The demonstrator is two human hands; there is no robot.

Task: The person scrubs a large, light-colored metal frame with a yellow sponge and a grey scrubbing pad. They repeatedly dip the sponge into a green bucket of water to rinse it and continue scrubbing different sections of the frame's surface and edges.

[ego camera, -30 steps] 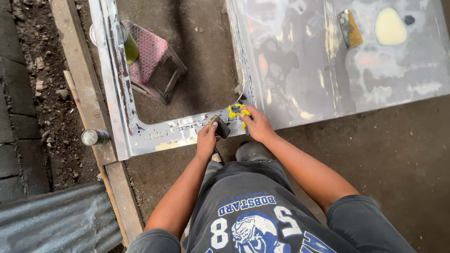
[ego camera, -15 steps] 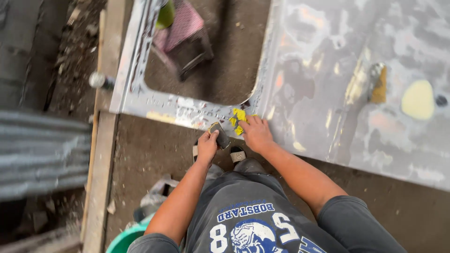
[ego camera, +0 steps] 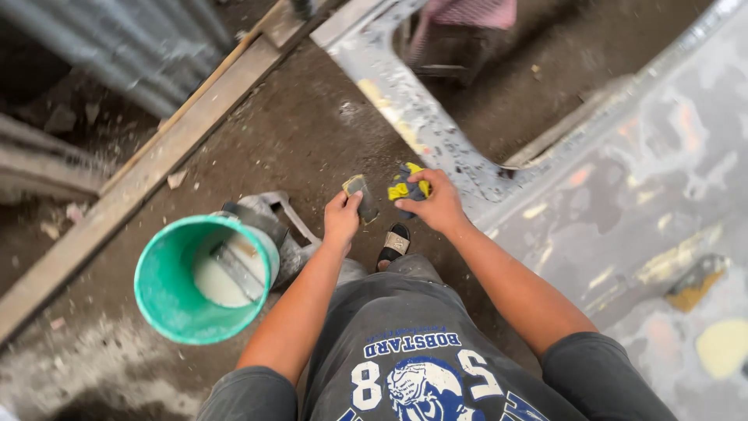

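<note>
My left hand [ego camera: 340,221] holds a small flat grey scraper blade [ego camera: 359,195] between thumb and fingers, lifted off the metal. My right hand [ego camera: 438,201] is closed around a yellow and dark blue tool [ego camera: 407,189] just to the right of it, at the edge of a grey car body panel [ego camera: 623,195] lying on the ground. The panel is patched with filler and bare spots. Both hands hover over the dirt floor beside the panel's frame strip [ego camera: 405,109].
A green bucket [ego camera: 167,308] with whitish liquid and a flat tool inside stands at my left. A wooden beam [ego camera: 148,171] runs diagonally along corrugated sheet metal [ego camera: 132,39]. A blob of yellowish filler [ego camera: 721,347] and a scraper [ego camera: 693,281] lie on the panel. My sandalled foot [ego camera: 395,242] is below.
The view has swung left, bringing the green bucket in. My left hand has come off the panel edge, holding the grey blade; my right hand keeps the yellow tool.
</note>
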